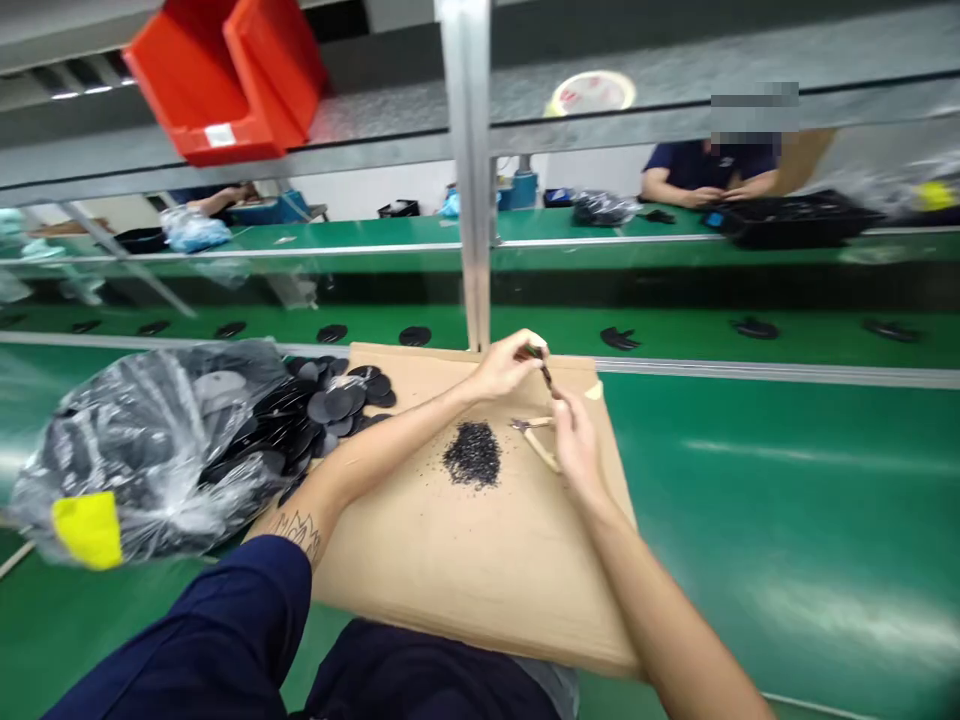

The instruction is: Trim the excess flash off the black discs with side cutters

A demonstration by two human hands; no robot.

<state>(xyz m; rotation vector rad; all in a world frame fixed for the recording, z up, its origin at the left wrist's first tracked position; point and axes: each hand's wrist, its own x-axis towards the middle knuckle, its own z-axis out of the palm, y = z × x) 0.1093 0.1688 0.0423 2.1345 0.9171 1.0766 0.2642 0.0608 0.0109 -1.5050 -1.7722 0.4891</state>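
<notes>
My left hand (508, 366) and my right hand (576, 436) meet above the far right part of a cardboard sheet (465, 560). Between them is a thin black piece (547, 374), seen nearly edge-on, and the fingers of both hands pinch it. Its exact shape is too small and blurred to tell. Close beside my right hand lie side cutters (535, 436) with cream handles, their jaws pointing left. A heap of tiny black bits (472, 455) rests on the cardboard, below my left hand.
Black discs (337, 402) spill from a clear plastic bag (142, 440) at left. Discs (415, 336) and curved black parts (619, 338) lie along the green strip behind. A metal post (472, 180) stands ahead; an orange bin (232, 80) hangs overhead. A co-worker (709, 175) sits opposite.
</notes>
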